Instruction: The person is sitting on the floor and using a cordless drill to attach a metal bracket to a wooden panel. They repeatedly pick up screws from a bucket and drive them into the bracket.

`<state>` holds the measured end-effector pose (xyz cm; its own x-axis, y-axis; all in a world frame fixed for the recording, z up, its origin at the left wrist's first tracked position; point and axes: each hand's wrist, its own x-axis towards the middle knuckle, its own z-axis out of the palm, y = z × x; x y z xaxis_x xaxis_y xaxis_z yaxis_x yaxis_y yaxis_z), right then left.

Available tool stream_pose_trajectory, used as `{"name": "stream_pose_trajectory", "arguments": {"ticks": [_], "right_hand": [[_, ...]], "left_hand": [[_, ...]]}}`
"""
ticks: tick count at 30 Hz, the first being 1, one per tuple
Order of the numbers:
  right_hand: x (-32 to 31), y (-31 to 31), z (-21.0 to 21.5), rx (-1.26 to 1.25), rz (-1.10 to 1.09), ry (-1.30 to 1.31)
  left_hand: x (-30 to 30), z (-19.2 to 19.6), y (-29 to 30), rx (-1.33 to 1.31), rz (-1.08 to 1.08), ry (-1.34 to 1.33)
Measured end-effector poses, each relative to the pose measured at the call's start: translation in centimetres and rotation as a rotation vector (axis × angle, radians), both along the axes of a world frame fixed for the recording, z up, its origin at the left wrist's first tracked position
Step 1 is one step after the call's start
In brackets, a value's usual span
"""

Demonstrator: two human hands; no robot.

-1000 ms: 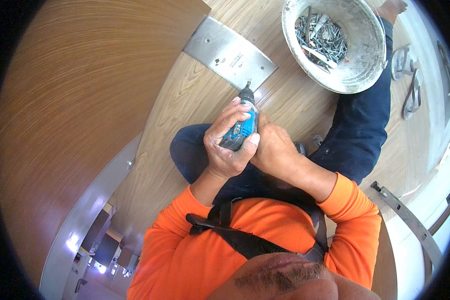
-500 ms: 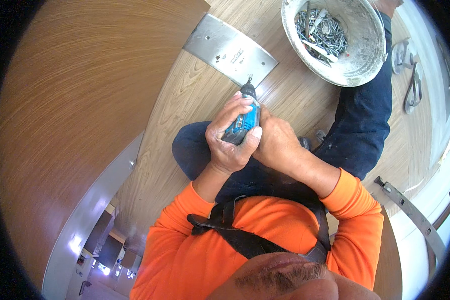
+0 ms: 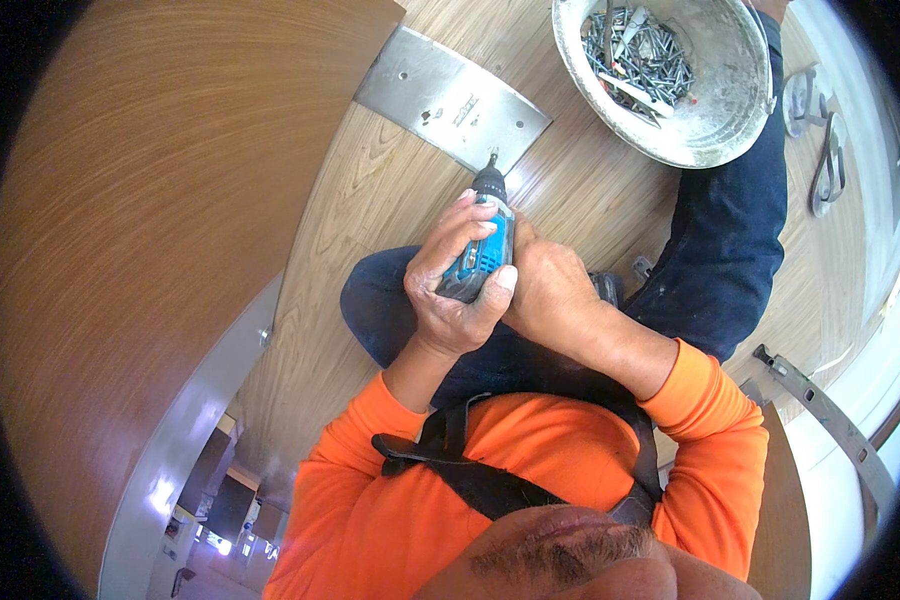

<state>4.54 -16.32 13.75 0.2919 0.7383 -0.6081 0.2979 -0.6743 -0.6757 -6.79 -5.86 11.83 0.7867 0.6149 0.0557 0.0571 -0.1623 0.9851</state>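
A blue and black cordless drill [image 3: 495, 232] points away from me, its bit meeting the near right corner of a flat metal plate [image 3: 448, 88]. My left hand [image 3: 452, 285] wraps the left side and rear of the drill body, thumb along its back. My right hand [image 3: 553, 283] is closed around the drill's right side, where the grip lies hidden under the fingers. The plate has several holes and is set against a large brown wood-grain panel [image 3: 170, 170]. Whether a screw sits under the bit is too small to tell.
A stained whitish bucket [image 3: 722, 110] with many loose screws [image 3: 642, 60] stands at the upper right, beside my leg. A pair of sandals [image 3: 828, 165] lies further right. A long metal rail [image 3: 820, 405] rests at the lower right. Wood-look flooring [image 3: 370, 165] runs underneath.
The whole view has shifted slightly, with the plate and bucket a little further left. Both hands keep the same hold on the drill, and its bit stays at the plate's corner.
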Motion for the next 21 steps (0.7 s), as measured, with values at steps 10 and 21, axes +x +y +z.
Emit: {"name": "stream_pose_trajectory", "arguments": {"ticks": [10, 21], "right_hand": [[-0.5, -0.11, -0.35, 0.018, 0.0, -0.038], [-0.85, -0.07, -0.68, 0.02, -0.006, -0.049]], "left_hand": [[-0.31, -0.5, 0.13, 0.026, -0.024, 0.013], [-0.63, -0.92, 0.1, 0.02, -0.011, -0.013]]}}
